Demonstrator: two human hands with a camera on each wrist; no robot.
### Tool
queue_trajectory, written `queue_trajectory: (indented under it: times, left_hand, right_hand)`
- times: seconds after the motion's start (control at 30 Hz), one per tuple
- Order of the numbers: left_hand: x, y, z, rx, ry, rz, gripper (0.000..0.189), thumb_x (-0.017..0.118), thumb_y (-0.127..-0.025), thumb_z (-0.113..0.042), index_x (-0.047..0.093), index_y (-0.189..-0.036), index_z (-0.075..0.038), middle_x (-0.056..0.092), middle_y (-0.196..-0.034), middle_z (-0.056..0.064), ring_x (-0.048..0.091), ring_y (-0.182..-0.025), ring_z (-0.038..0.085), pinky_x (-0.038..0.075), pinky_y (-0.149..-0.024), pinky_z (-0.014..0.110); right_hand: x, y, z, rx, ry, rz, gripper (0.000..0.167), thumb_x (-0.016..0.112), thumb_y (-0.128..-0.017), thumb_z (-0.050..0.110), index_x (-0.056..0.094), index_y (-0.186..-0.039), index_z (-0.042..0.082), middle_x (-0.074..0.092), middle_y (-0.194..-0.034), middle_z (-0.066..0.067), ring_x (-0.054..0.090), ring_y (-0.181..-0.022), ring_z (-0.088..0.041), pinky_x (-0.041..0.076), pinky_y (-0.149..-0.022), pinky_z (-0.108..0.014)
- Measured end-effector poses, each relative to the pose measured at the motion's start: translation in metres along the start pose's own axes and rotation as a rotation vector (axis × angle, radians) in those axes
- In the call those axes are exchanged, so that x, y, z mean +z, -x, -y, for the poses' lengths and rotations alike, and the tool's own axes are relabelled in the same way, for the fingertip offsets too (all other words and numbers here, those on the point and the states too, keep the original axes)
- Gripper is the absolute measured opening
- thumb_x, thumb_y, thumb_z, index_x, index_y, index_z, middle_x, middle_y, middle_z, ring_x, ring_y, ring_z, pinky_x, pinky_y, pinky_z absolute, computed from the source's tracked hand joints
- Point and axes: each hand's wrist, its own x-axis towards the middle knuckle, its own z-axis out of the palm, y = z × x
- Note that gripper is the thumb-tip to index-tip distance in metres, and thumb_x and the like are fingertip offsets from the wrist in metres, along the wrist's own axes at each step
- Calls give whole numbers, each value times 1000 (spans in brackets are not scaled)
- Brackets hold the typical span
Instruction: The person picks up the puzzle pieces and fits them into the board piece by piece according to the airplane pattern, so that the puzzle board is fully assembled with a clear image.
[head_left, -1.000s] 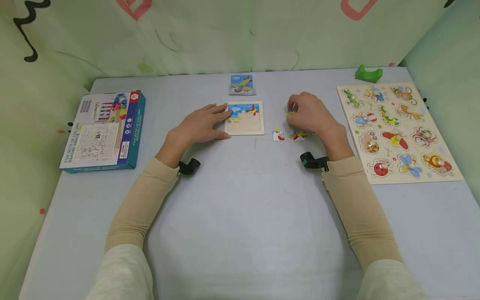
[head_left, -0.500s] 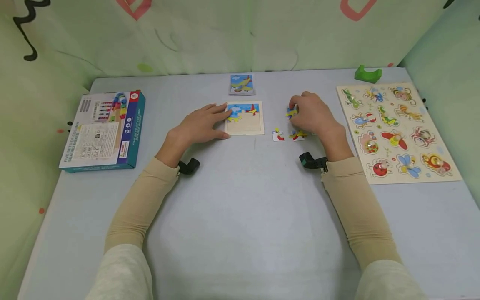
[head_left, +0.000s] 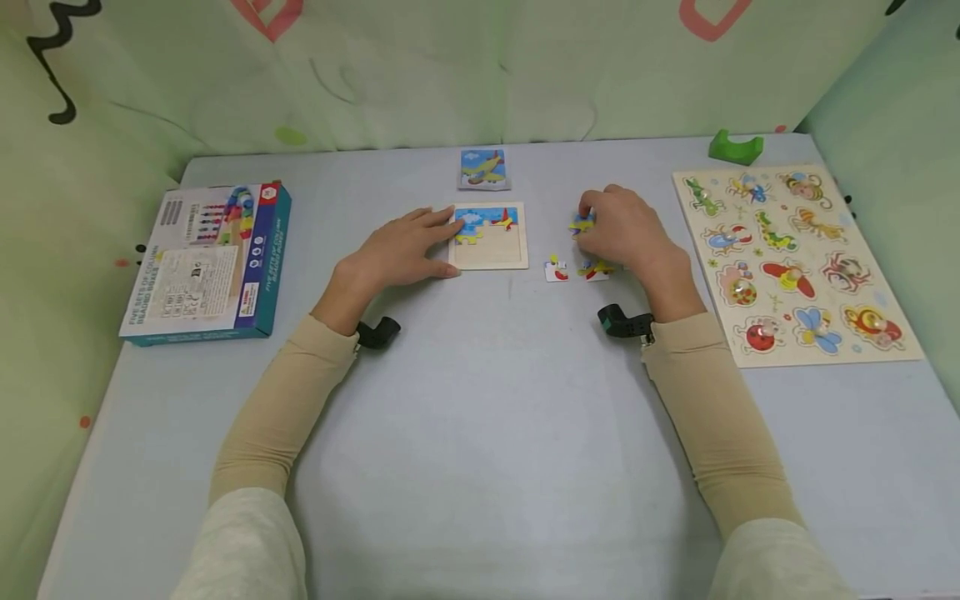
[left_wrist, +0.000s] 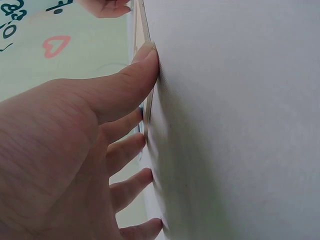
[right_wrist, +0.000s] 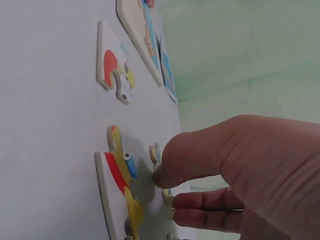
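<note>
My left hand (head_left: 408, 248) lies spread at the left edge of a small wooden puzzle frame (head_left: 491, 258). Its thumb (left_wrist: 142, 70) presses the frame's near left corner, with the index fingertip on the inlay. Blue sky and red pieces fill the top and left of that frame; bare wood shows elsewhere. To the right, my right hand (head_left: 626, 233) pinches a blue-and-yellow puzzle piece (head_left: 580, 225) between thumb and fingers, close over the table. Nearer me lie a white-and-red puzzle piece (head_left: 557, 271) and a yellow-and-red puzzle piece (right_wrist: 115, 175), the latter partly under the right hand's side.
Behind the frame is a picture card (head_left: 484, 169) of a yellow plane. A bead-toy box (head_left: 206, 262) sits at left. On the right lie a wooden insect puzzle board (head_left: 798, 267) and, beyond it, a green curved block (head_left: 737, 148). Patterned curtains (head_left: 412, 83) border the table.
My right hand has shifted very slightly, and more of the pinched puzzle piece shows at its fingertips. The left hand and the frame have stayed put.
</note>
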Motion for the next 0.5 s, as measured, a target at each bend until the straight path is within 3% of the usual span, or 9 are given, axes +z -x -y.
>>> queue_trajectory:
  times: [0.27,0.5]
  left_hand:
    - [2,-2,3,4,-11,-9,80,60,-94,-54,23,-159,-25,13,-169,-1,11,-157,29,20,-124,52]
    - [2,-2,3,7,-6,-7,80,61,-94,-53,22,-159,-25,12,-169,-2,11,-157,29,20,-124,53]
  right_hand:
    - [2,0,5,-48,26,-12,35,50,-85,3,58,-118,-2,52,-114,-23,47,-101,-37,46,-82,-50]
    - [6,-1,8,-5,52,-36,42,51,-83,6,57,-124,0,53,-113,-23,48,-98,-37,48,-75,-51]
